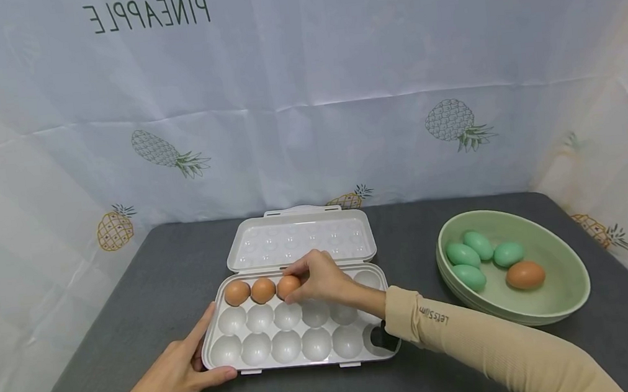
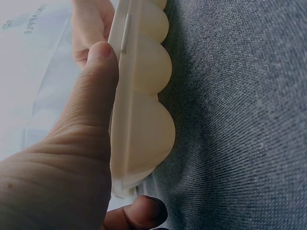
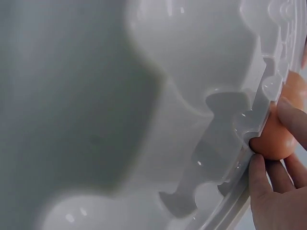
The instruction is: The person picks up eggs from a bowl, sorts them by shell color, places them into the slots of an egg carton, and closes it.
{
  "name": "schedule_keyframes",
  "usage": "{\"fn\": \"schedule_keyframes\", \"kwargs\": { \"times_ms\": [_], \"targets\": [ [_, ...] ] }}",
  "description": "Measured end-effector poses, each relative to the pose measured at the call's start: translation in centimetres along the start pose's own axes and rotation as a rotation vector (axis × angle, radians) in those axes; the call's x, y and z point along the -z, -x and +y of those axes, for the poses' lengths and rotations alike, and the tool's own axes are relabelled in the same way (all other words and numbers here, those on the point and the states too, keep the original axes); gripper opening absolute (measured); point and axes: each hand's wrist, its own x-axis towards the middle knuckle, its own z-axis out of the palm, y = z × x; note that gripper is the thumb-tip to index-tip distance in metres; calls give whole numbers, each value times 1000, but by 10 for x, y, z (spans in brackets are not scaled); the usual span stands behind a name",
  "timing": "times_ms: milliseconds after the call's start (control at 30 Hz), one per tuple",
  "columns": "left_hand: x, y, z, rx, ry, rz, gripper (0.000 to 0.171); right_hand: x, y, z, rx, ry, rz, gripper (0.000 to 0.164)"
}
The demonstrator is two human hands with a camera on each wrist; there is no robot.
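A white plastic egg box (image 1: pixel 301 364) lies on the table with its lid (image 1: pixel 301 256) folded back. Its back row holds a brown egg (image 1: pixel 236 293) at the left end and another brown egg (image 1: pixel 263 290) beside it. In the third cup sits one more brown egg (image 1: pixel 286 287), pinched between the thumb and fingers of my right hand (image 1: pixel 325 277). My left hand (image 1: pixel 175 370) grips the box's left front corner. The left wrist view shows that thumb (image 2: pixel 93 91) along the rim and a fingertip (image 2: pixel 144 211) near the underside.
To the right stands a green bowl (image 1: pixel 571 282) with several green eggs (image 1: pixel 470 277) and one brown egg (image 1: pixel 525 275) in it. The dark grey table (image 1: pixel 420 386) ends against a hanging pineapple-print cloth (image 1: pixel 310 146) behind and at both sides.
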Motion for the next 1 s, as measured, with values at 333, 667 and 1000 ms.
{"fn": "schedule_keyframes", "kwargs": {
  "times_ms": [333, 667, 1000],
  "targets": [
    [-1, -1, 0, 4, -9, 7, 112, 3, 4, 3, 29, -13, 2, 38],
    [-1, 0, -1, -12, -18, 15, 112, 14, 11, 6, 10, -87, 12, 49],
    [-2, 1, -2, -14, -21, 24, 113, 38, 18, 4, 19, -245, -26, 49]
  ]
}}
